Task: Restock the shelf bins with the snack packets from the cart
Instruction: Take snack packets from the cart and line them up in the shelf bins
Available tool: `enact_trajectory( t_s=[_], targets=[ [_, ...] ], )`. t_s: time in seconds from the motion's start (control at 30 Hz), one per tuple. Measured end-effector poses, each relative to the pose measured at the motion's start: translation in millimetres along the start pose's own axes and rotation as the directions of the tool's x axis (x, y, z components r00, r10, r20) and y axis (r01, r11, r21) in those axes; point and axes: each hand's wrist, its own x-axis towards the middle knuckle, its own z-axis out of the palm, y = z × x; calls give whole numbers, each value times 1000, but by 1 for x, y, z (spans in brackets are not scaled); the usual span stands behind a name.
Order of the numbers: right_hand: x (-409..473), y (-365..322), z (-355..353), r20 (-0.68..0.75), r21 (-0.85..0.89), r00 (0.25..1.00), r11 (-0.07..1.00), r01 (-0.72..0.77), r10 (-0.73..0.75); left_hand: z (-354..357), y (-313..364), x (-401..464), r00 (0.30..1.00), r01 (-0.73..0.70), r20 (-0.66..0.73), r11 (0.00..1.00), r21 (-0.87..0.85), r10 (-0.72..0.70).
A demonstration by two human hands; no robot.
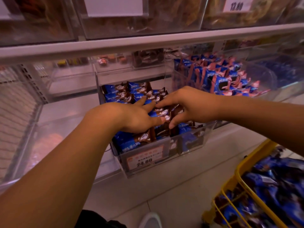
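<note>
A long white shelf [148, 41] runs across the upper part of the view, carrying clear bins of blurred brown goods and a white price card. Below it a lower shelf level holds a row of clear plastic bins. The middle clear bin [148, 163] sits pulled forward over the shelf edge, with an orange-and-white price label [144, 157] on its front wall. It is packed almost to the rim with snack packets [131, 143]: small glossy pillow wrappers, blue at one end and chocolate brown at the other, with a white oval emblem and white characters printed on the blue. They lie in loose overlapping rows from the back wall to the front.

To the right, a neighbouring bin [222, 79] holds similar blue packets trimmed in pink. At the lower right stands a yellow wire cart [238, 176], heaped with more dark blue packets, blurred.

Both bare forearms reach into the middle bin. The left hand [131, 117] lies flat on top of the packets, fingers straight and slightly spread, thumb out to the side, pressing down on the pile. The right hand [185, 106] is arched over the packets just beside it, fingers curved downward with the fingertips touching the wrappers; whether it actually pinches one I cannot tell.
</note>
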Motion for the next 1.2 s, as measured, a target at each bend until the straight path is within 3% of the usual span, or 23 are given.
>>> enact_trajectory(
  t_s=[0.13,0.2,0.23,0.3,0.33,0.37,0.4,0.43,0.5,0.53,0.67,0.77,0.87,0.97,1.13,1.2],
  targets=[
    [-18,-10,-11,78,112,989,985,-134,126,-5,17,-8,998,53,-41,986,156,-47],
    [-48,-10,-31,-48,-5,992,993,-119,119,-10,32,-16,976,37,-216,957,289,28],
    [-71,-7,-42,-136,-57,986,993,-105,96,-14,44,-20,918,-19,-372,955,296,134],
    [-132,4,-60,-198,-98,974,986,-135,114,-16,81,-25,673,-264,-662,943,203,330],
    [-165,10,-64,-160,-121,965,967,-226,206,-10,106,-29,544,-440,-733,883,167,410],
    [-198,20,-64,-71,-152,935,922,-356,349,-1,135,-34,466,-597,-734,788,152,494],
    [-229,32,-60,58,-225,858,844,-486,510,11,165,-38,431,-708,-677,688,156,597],
    [-257,43,-53,200,-324,722,740,-589,663,26,195,-38,414,-778,-577,603,177,704],
    [-302,63,-30,417,-462,371,545,-700,830,58,248,-34,464,-812,-290,533,240,837],
    [-318,74,-19,464,-481,276,500,-720,842,73,271,-29,500,-806,-145,520,281,854],
    [-350,111,26,484,-615,204,496,-612,851,123,332,-8,654,-732,274,498,465,705],
    [-350,126,48,545,-690,40,475,-546,837,149,354,10,743,-663,422,481,574,520],
    [-349,143,52,617,-625,-72,432,-650,784,162,358,22,759,-650,472,486,585,448],
    [-350,153,53,686,-508,-31,449,-735,727,165,354,32,759,-651,434,538,536,486],
    [-354,151,75,654,-507,216,633,-585,725,156,347,38,718,-693,384,546,471,581],
    [-350,146,76,626,-475,272,634,-611,731,156,348,35,712,-697,381,523,491,590]
  ],
)
